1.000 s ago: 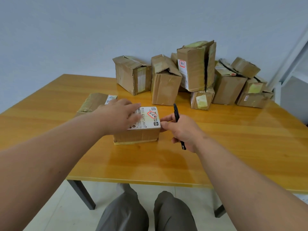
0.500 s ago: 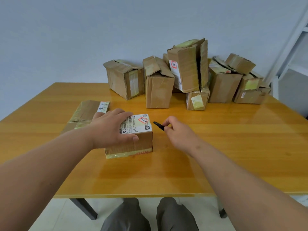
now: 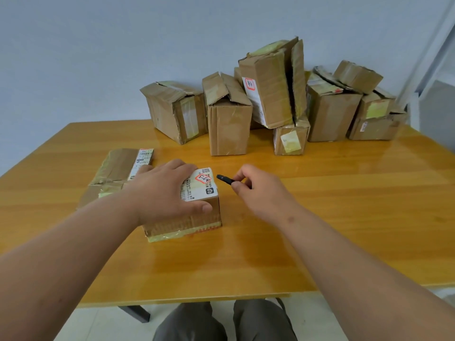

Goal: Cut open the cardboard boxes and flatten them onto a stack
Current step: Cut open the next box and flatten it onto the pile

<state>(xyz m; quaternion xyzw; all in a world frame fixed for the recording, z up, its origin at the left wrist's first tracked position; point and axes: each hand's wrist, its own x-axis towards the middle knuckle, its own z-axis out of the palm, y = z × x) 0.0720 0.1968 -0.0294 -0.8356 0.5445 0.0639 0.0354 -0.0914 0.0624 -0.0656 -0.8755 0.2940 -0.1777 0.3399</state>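
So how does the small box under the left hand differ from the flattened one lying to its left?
The small box stands as a closed, full-height box; the flattened box lies collapsed on the table. The left hand rests on top of the small box, while nothing touches the flattened box. The right hand points a black cutter toward the small box, not the flattened one. Both are brown cardboard with yellowish tape and a white shipping label.
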